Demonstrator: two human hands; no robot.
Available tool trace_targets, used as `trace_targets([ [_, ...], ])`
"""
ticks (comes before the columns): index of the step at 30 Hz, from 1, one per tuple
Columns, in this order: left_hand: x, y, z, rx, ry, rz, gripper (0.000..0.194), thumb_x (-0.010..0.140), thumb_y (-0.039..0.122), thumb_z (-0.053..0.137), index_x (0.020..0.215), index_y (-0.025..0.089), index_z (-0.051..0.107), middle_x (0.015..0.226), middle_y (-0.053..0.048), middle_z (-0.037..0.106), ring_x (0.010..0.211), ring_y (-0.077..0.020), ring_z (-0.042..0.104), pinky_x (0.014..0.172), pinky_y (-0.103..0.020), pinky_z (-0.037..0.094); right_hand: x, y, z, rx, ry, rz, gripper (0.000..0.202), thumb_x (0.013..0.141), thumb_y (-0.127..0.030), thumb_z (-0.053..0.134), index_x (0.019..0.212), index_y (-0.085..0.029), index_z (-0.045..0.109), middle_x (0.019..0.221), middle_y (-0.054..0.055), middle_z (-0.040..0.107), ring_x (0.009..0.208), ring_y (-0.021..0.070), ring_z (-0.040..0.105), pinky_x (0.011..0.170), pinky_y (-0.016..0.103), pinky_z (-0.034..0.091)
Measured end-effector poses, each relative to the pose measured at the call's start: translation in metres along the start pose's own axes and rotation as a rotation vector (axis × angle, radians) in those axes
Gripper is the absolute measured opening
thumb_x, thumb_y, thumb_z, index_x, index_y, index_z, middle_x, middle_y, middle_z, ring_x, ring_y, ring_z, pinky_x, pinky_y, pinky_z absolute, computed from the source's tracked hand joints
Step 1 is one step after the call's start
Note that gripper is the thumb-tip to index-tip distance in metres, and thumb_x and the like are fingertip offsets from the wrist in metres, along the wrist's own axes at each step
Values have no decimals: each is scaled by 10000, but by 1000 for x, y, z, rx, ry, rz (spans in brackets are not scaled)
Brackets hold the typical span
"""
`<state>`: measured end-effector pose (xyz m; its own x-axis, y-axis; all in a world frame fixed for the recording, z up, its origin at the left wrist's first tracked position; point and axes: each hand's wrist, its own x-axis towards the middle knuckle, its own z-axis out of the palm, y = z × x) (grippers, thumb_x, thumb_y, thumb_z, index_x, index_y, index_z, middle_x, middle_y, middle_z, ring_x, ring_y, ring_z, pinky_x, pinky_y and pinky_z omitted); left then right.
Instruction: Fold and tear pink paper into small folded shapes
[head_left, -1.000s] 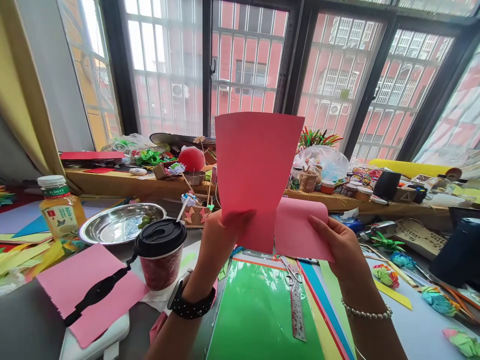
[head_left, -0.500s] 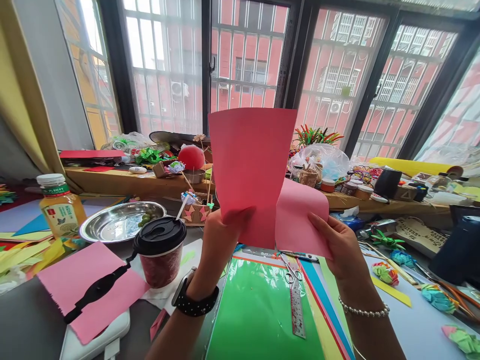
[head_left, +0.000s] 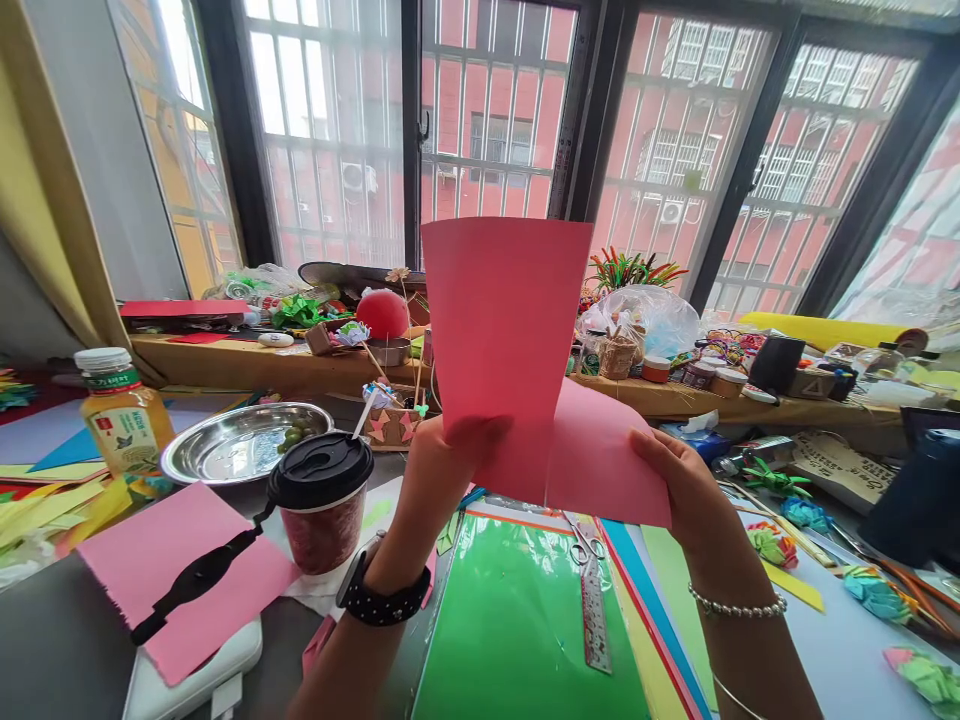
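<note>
Barred windows (head_left: 487, 130) back the cluttered counter (head_left: 45, 640); above it, left hand (head_left: 444, 465) and right hand (head_left: 686, 490) each clamp their grip on pink paper (head_left: 506, 330), part-torn by my guess, any remaining join hidden

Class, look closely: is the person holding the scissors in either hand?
No, the scissors lie at the far end of the ruler, while the left hand and right hand both grip pink paper.

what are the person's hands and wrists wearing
The left hand has a watch at its wrist, on a black band with white dots. The right hand wears a silvery beaded bracelet, with a thin bangle farther up. No sleeves show.
</note>
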<state>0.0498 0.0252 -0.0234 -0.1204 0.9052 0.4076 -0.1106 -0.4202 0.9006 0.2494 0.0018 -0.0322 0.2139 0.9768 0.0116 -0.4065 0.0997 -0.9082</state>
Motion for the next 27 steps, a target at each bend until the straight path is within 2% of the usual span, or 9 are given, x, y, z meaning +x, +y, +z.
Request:
trace_targets([
  [7,0,-3,0,15,-2,13,192,553,274,700,517,134,573,542,38,518,515,-94,422,477,-207,368,-3,0,2,-26,18,22,192,484,-241,785,633,-154,699,530,5,686,425,116,607,383,152,471],
  [13,-4,-3,5,100,136,39,213,544,311,703,529,137,583,481,50,485,488,-96,400,454,-205,333,-5,0,8,41,63,-8,204,483,-217,789,657,-157,700,552,13,699,440,130,624,394,162,500],
  [16,-4,-1,6,101,162,38,245,535,325,705,475,142,552,455,53,459,477,-93,385,434,-199,311,-4,2,9,74,58,-24,210,476,-203,792,657,-157,697,575,17,705,462,145,635,423,182,521],
  [22,-1,-5,0,77,47,48,248,560,303,696,467,142,531,446,61,433,453,-77,361,410,-189,293,0,3,5,50,29,-11,212,496,-202,783,681,-144,698,585,33,704,470,149,637,418,178,518],
  [27,0,-2,0,65,76,32,255,559,284,688,451,145,504,426,70,405,440,-70,333,406,-188,281,1,3,-2,-2,-72,-13,190,533,-220,769,690,-140,698,588,25,701,482,130,632,429,165,516],
])
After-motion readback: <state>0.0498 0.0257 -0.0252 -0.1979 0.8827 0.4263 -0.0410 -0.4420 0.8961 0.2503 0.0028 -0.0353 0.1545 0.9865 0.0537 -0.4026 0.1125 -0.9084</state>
